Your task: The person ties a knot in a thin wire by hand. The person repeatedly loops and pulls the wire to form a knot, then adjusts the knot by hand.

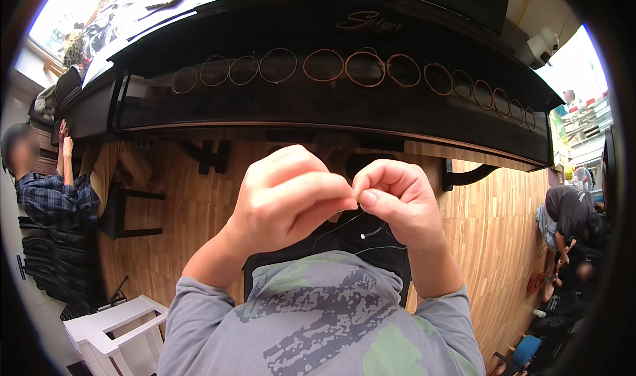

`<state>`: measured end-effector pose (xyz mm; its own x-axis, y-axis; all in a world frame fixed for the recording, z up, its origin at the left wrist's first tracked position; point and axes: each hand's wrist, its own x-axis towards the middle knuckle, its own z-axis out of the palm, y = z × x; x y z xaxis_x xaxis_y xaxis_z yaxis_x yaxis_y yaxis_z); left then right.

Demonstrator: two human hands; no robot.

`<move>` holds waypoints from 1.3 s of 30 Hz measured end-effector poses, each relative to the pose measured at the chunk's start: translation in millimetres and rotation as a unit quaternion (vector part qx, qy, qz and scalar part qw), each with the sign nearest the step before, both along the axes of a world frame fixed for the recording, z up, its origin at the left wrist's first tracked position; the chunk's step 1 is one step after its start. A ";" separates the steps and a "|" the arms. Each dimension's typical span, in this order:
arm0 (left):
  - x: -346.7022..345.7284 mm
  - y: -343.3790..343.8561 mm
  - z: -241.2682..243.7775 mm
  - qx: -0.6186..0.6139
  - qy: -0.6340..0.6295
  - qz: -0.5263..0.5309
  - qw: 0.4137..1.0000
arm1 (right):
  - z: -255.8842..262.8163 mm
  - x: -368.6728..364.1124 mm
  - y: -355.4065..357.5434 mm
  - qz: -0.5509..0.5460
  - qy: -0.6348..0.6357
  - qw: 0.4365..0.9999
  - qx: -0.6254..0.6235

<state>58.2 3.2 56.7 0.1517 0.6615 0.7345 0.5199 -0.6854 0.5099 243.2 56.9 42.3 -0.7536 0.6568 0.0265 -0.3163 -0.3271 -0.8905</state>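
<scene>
My left hand (293, 199) and my right hand (400, 202) meet at the fingertips above my lap. Between them they pinch part of a thin wire string (339, 225), mostly hidden by the fingers. Its loose length curves down over my dark trousers, and a small pale end piece (364, 236) shows below my right hand. Beyond my hands, a black piano (278, 110) bears several coiled strings laid in a row. Silvery coils (278, 83) lie towards the left, and copper-coloured coils (365, 85) lie from the middle to the right.
At the left, a person in a checked shirt (47, 197) sits by another black keyboard case. White furniture (119, 321) stands at lower left. People (569, 212) are at the right, near a small ukulele-like instrument (536, 282) and a blue round object (527, 348). Wooden flooring (487, 237) surrounds me.
</scene>
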 end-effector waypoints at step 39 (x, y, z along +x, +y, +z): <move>-6.7 10.0 -22.1 -0.159 -0.212 -0.172 0.949 | -4.3 -2.6 0.7 0.090 0.066 0.991 -0.069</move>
<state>51.5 13.2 34.6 0.1331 0.8247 0.5497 -0.0046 -0.5541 0.8324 240.6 57.6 38.1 -0.8550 0.5161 0.0514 -0.3523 -0.5053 -0.7878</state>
